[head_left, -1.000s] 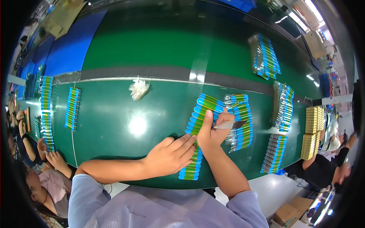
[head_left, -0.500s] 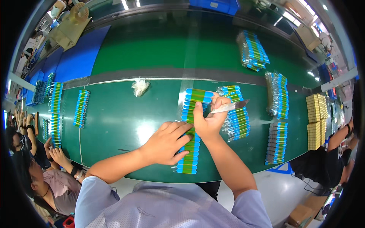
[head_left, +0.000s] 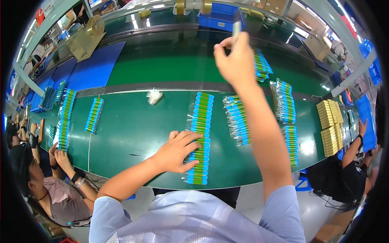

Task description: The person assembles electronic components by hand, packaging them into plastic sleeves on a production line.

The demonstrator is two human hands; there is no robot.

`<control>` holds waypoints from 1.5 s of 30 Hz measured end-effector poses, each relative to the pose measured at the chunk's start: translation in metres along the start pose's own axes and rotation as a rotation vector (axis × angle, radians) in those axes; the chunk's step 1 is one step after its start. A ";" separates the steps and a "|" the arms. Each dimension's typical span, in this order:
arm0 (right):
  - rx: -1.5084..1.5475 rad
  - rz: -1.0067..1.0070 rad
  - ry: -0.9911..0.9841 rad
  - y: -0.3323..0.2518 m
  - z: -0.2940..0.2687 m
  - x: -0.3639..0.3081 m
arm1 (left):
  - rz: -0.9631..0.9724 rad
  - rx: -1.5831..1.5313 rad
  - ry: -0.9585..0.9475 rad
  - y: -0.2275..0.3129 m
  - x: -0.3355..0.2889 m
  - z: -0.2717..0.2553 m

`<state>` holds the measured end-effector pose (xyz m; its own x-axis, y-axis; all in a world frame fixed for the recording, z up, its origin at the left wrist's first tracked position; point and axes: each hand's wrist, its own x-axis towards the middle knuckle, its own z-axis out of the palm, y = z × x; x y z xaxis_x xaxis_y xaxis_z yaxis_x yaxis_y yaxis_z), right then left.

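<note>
Green desk [head_left: 133, 133]: our left hand [head_left: 178, 150] stays flat, fingers spread, on tube row [head_left: 200, 137]; right hand [head_left: 235, 56] now lifted high, pinching grey marker [head_left: 236, 27].

1. The right hand [head_left: 235, 56] has lifted off the table. A second ago it was low, at the top of the row of blue and green tubes [head_left: 200, 137]; now it is raised high, arm stretched out over the far side of the green table [head_left: 133, 133].
2. It grips a slim grey tool [head_left: 236, 25] that now points upward. Earlier the tool lay nearly level, just above the tubes.
3. The left hand [head_left: 177, 150] has slid right, fingers now spread on the lower part of that row instead of beside it.
4. The view has tipped upward, so more of the far shelves shows.
</note>
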<state>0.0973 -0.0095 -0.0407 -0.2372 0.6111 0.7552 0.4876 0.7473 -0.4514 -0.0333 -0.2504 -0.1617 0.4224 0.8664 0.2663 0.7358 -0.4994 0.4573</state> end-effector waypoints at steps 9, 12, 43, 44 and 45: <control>-0.422 0.595 -0.317 0.055 -0.236 -0.098 | -0.017 -0.224 0.036 -0.008 -0.006 -0.010; -0.496 0.725 -0.282 0.109 -0.291 -0.161 | 0.022 -0.204 0.056 -0.010 0.011 -0.018; 0.271 0.446 0.074 0.069 0.090 -0.059 | 0.085 0.073 0.133 -0.084 0.077 0.002; 0.257 0.485 0.057 0.070 0.097 -0.061 | 0.086 0.077 0.136 -0.084 0.077 0.004; 0.241 0.524 0.040 0.071 0.103 -0.064 | 0.088 0.081 0.138 -0.085 0.077 0.004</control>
<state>0.0603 0.0315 -0.1696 0.0186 0.9086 0.4172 0.3250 0.3892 -0.8619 -0.0609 -0.1417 -0.1836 0.4143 0.8080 0.4188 0.7421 -0.5664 0.3586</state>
